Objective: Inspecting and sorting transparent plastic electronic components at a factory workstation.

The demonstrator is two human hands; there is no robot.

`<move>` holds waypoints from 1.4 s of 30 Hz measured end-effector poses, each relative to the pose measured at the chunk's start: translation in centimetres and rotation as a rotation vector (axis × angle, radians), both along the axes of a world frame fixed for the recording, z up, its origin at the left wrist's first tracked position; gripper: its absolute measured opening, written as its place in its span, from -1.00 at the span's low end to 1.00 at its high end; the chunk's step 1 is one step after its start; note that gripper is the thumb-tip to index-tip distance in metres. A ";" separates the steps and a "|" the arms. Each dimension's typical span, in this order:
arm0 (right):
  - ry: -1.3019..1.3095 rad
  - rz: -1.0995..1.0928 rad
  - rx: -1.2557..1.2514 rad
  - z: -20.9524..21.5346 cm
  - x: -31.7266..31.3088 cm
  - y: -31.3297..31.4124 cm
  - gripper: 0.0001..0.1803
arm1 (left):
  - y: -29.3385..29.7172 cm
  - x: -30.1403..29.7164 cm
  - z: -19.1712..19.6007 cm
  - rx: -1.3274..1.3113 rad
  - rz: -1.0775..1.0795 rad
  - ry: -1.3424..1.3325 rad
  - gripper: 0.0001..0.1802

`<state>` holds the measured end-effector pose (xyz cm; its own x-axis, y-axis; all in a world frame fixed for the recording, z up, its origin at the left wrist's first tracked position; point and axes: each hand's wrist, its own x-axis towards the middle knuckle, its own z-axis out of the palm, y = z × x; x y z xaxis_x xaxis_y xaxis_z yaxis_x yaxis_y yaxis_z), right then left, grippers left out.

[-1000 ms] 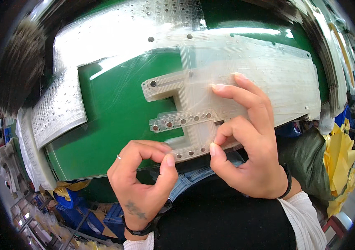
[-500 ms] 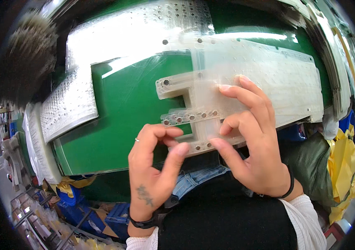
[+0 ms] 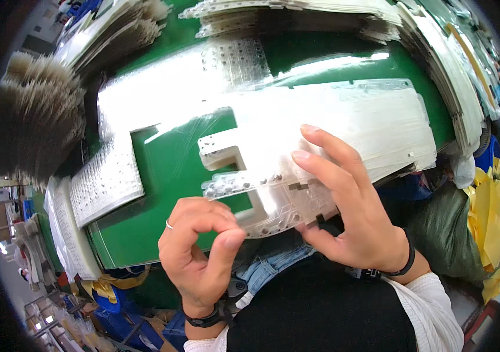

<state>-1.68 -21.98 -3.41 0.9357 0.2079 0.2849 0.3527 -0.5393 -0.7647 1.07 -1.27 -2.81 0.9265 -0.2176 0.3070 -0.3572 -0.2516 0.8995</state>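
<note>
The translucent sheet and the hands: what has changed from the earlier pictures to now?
The left hand came off the translucent sheet and now curls just below its notched edge. The right hand stayed pressed on the sheet, and the sheet stayed on the green table.

The head camera is looking steeply down from close above the fingers (image 3: 320, 158), facing the green table (image 3: 162, 176) just beyond them.
</note>
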 end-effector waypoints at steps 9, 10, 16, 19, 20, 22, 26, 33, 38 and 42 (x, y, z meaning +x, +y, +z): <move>-0.170 -0.010 -0.022 -0.3 0.1 -1.0 -0.19 | 0.1 0.6 1.0 0.049 0.042 0.252 -0.62; -0.174 -0.027 -0.043 -0.3 0.2 -0.9 -0.19 | 0.2 0.6 1.3 0.061 -0.030 0.183 -0.59; -0.072 -0.196 -0.267 -0.2 0.8 -0.5 -0.21 | 0.0 0.5 2.1 0.152 -0.080 -0.032 -0.69; -0.038 -0.123 -0.125 0.2 0.9 -0.8 -0.20 | 0.3 0.0 1.7 0.353 0.059 -0.062 -0.70; -0.026 -0.063 0.046 0.3 0.8 -1.1 -0.18 | 0.7 -0.1 1.5 0.363 0.157 -0.092 -0.69; 0.200 0.212 0.655 0.6 0.3 -1.8 -0.07 | 1.8 -0.2 0.8 0.334 0.289 -0.122 -0.64; 0.517 0.637 1.498 0.5 0.2 -3.9 0.35 | 4.4 -0.4 -1.5 0.361 0.415 -0.132 -0.66; 0.255 0.952 1.325 4.1 -0.6 -4.9 0.32 | 5.5 -0.4 -5.2 0.550 0.508 -0.212 -0.68; 0.130 1.263 0.943 9.1 -2.3 -5.1 0.24 | 4.8 -0.8 -4.9 0.480 0.515 -0.256 -0.61; -0.085 1.451 0.875 9.6 -2.1 -4.5 0.38 | 4.5 -0.9 -4.4 0.522 0.515 -0.279 -0.63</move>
